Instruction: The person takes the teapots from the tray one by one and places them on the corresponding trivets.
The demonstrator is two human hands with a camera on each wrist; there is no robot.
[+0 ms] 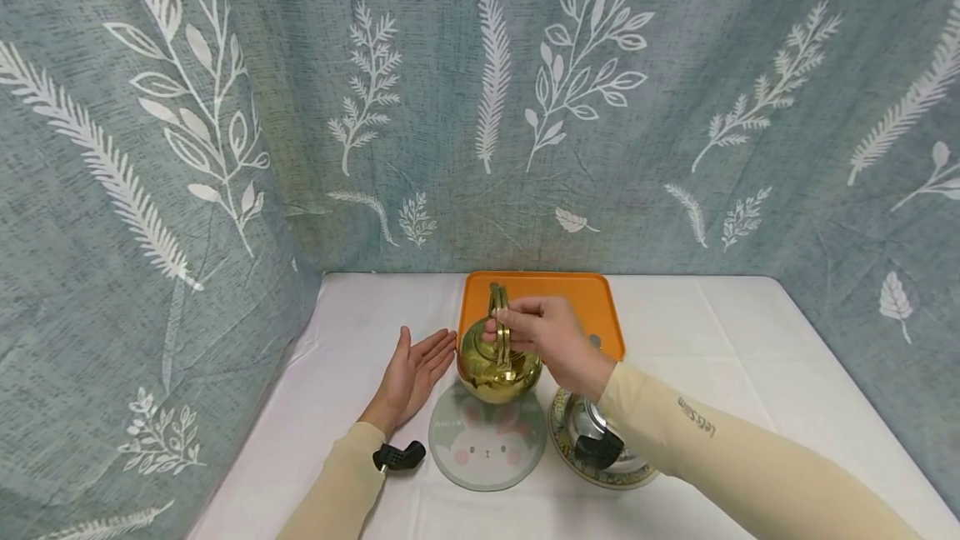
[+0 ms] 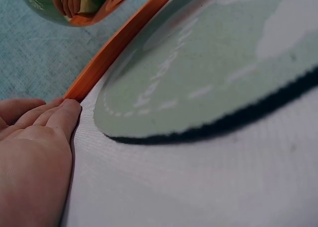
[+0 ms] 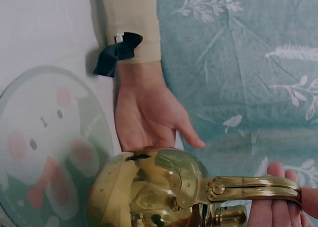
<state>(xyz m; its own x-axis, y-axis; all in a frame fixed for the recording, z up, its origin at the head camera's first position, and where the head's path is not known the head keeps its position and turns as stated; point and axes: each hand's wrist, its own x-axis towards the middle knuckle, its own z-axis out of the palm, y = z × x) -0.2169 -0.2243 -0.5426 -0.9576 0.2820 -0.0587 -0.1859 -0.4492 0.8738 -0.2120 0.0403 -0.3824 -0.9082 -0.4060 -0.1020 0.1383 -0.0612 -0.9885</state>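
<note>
My right hand [image 1: 551,336] grips the arched handle [image 3: 253,187] of a shiny brass-coloured kettle [image 1: 491,388]. The kettle overlaps the front of an orange tray [image 1: 573,302] and the back of a round mat with a rabbit face [image 1: 487,458]. In the left wrist view the kettle's rounded underside [image 2: 47,11] shows above the tray's rim. To the left, my left hand [image 1: 411,373] is held with fingers straight and palm turned up toward the kettle, holding nothing. Its fingertips are at the tray's left edge, close beside the kettle's body.
Right of the mat, a shiny metal vessel [image 1: 581,419] sits on a plate with a patterned rim [image 1: 603,480], partly hidden by my right forearm. A white cloth [image 1: 705,340] covers the table. Leaf-patterned curtains [image 1: 450,107] enclose the back and sides.
</note>
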